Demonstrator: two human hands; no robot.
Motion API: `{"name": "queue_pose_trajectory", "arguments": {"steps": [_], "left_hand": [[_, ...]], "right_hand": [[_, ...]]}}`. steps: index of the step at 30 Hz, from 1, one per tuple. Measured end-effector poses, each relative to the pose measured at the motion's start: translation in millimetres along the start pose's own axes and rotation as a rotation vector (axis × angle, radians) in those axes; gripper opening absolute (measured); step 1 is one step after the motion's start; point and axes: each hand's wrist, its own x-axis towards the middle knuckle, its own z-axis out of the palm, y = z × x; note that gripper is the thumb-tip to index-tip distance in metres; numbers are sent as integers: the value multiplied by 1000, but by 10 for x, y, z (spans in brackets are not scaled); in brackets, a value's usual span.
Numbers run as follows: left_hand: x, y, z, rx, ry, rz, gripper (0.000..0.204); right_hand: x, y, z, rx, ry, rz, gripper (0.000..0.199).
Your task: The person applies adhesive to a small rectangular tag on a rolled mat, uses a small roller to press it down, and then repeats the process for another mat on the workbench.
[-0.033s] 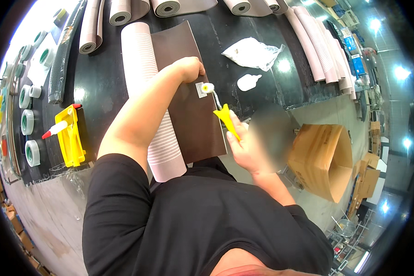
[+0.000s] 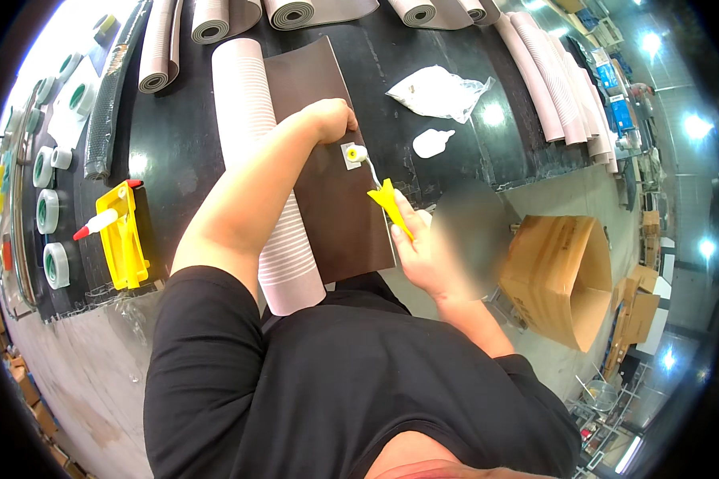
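A partly unrolled mat lies in front of me, dark brown on the open side. Its rolled part is pale pink with fine stripes. My left hand reaches across the roll, fingers curled at the mat's right edge; their tips are partly hidden. In my right hand is a small roller with a yellow handle, a bent metal rod and a white head. That head touches or hovers just over a small white label on the mat's brown side, partly covering it.
A yellow tray holds a white bottle with red ends. Tape rolls line the left edge. A plastic bag and white bottle lie beyond. More rolled mats surround the table; a cardboard box stands right.
The roller head has shifted slightly left, onto the label, and my right hand has moved a little left with it. My left hand stays at the mat's edge.
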Motion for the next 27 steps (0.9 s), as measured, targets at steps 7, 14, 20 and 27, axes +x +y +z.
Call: {"name": "queue_pose_trajectory", "arguments": {"steps": [7,14,20,27], "left_hand": [[-58,-34,-20,22,34,38,42],[-61,-35,-12,72,16,52,41],[-87,-8,-82,49,-20,52,40],[-50,-15,-55,59,-3,32,40]], "right_hand": [[127,-70,177,-186,-6,21,48],[202,-45,301,-411,-128,7,46],[271,-185,181,-357,-108,-4,44],[386,-68,300,-424,-134,0,44]]}}
